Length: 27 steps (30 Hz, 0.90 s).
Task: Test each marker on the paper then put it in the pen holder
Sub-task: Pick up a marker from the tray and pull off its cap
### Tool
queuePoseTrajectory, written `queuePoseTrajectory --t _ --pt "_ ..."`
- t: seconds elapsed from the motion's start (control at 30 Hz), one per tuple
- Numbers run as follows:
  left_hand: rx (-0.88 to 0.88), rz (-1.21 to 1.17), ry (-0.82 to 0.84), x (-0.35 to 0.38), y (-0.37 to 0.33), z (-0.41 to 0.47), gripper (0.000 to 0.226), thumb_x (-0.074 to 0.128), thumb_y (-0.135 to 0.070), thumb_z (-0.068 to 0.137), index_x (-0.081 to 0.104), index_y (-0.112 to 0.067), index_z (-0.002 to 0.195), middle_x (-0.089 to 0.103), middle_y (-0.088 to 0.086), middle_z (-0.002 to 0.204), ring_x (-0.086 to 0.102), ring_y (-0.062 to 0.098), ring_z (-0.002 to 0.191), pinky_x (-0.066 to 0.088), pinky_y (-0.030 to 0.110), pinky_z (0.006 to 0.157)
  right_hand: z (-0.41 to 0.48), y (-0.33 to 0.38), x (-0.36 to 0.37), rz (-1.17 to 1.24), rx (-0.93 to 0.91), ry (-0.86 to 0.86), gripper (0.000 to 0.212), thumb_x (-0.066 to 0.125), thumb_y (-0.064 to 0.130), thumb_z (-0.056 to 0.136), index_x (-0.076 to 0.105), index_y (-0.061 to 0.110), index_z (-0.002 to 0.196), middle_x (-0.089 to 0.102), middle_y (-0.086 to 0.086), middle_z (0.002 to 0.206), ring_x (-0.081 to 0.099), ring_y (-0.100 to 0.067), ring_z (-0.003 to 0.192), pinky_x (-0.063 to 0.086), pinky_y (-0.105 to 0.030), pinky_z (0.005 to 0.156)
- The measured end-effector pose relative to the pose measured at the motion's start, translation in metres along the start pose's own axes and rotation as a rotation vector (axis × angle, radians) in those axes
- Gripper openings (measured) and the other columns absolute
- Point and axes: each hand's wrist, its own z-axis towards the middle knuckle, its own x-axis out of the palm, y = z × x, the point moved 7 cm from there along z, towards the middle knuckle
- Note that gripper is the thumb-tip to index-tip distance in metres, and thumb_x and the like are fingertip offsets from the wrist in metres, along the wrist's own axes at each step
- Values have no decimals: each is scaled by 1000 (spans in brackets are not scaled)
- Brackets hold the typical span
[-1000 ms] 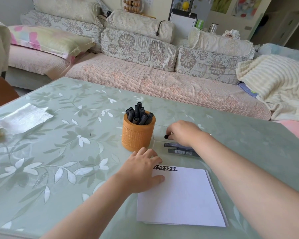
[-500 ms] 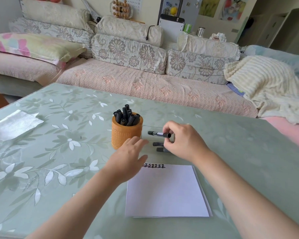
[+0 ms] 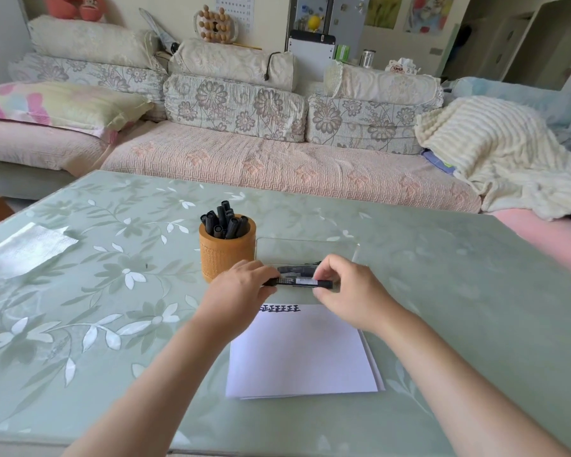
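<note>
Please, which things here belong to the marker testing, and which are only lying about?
For the job:
marker, held by left hand and right hand
second marker in the clear tray
paper
pen holder

Lying about:
white tissue
pillow
blanket on the sofa

Home living room: floral-cushioned sofa (image 3: 238, 153), blanket (image 3: 495, 153), flower-patterned table (image 3: 112, 291)

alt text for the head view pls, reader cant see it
A left hand and a right hand hold one black marker level between them, near the far edge of a white paper with a row of black marks. Behind stands an orange pen holder holding black markers, on a green floral table.
</note>
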Motion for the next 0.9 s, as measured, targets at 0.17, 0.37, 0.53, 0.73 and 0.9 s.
queuePoseTrajectory --t 0.17,0.37,0.53,0.73,0.9 --pt "17 -33 38 12 -27 2 26 62 -27 91 65 -30 116 64 -10 96 56 11 97 35 22 66 -3 15 17 -199 -149 115 25 54 32 95 59 31 120 66 11 118 58 -12 111 46 -34 93" --pt "26 -52 51 21 -30 10 14 67 -27 87 62 -22 99 63 -11 92 57 15 89 42 27 65 -2 -7 24 -244 -109 208 27 42 34 103 62 24 117 63 0 109 57 -22 106 46 -40 88" --pt "114 -15 122 32 -31 16 8 65 -32 89 66 -24 89 58 -10 78 53 13 78 47 33 63 -1 -17 22 -194 -157 201 25 46 33 102 64 26 117 64 2 103 58 -17 98 47 -36 83" --pt "7 -51 239 37 -27 23 14 60 -31 93 66 -20 86 57 -6 70 53 15 68 46 36 60 2 -14 14 -292 -345 17 15 61 25 94 68 17 105 56 0 81 57 -22 76 44 -33 62" --pt "-93 -200 346 42 -16 22 22 61 -29 91 61 -16 74 57 0 63 48 15 60 41 36 59 0 -4 13 -427 -530 -109 12 69 22 84 69 18 95 54 3 70 54 -22 63 30 -23 58"
